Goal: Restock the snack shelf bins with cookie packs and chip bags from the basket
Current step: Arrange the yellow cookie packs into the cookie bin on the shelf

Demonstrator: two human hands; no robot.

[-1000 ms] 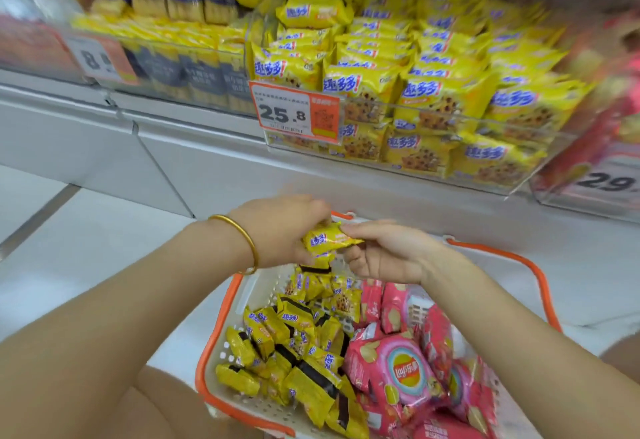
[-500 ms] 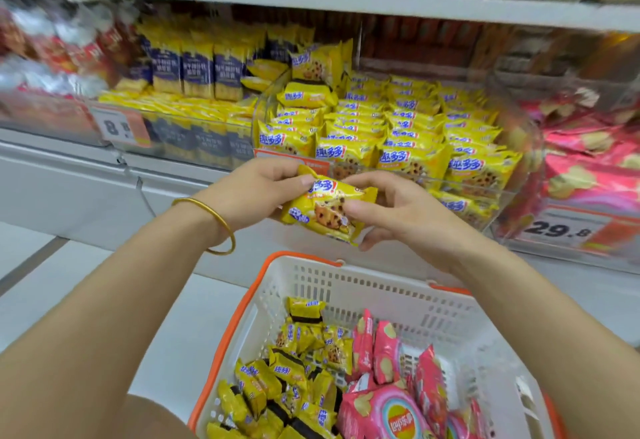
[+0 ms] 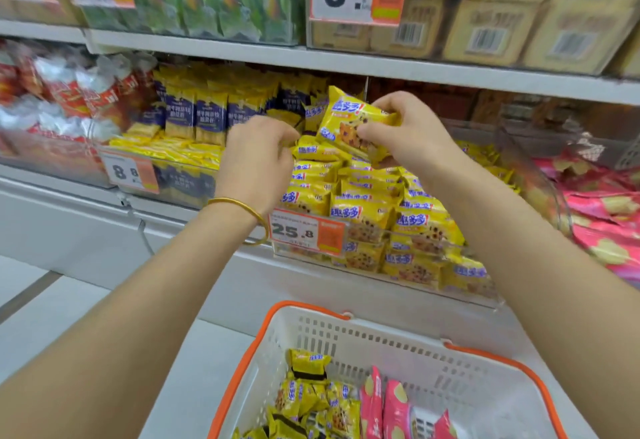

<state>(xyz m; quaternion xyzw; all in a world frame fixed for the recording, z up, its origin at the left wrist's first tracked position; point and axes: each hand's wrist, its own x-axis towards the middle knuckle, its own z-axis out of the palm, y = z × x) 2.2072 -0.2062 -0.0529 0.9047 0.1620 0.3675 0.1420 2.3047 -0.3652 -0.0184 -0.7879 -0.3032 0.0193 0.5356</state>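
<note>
Person restocking a snack shelf, seen from head height. The right hand (image 3: 410, 137) is raised in front of the middle shelf. Its thumb and curled fingers pinch one yellow cookie pack (image 3: 349, 125) by its right end. The pack is tilted, with its printed face toward the viewer, and is held in the air just above the heaped yellow packs in the clear cookie bin (image 3: 540, 179).

The left hand (image 3: 259, 158) lies at 9 o'clock of the held pack, slightly lower and apart from it. Its back faces the viewer and its fingers are curled toward the heap. Whether the fingertips touch or grip anything there cannot be told. A gold bangle (image 3: 242, 205) circles the left wrist.

A price tag (image 3: 304, 232) reading 25.8 hangs on the bin's front, at 6 o'clock of the left hand. At 3 o'clock of the cookie bin, a neighbouring bin holds pink chip bags (image 3: 602, 203).

At 6 o'clock of the scene stands a white basket (image 3: 363, 338) with an orange rim. It contains further yellow cookie packs (image 3: 311, 400) on its left and pink chip bags (image 3: 388, 407) beside them.
</note>
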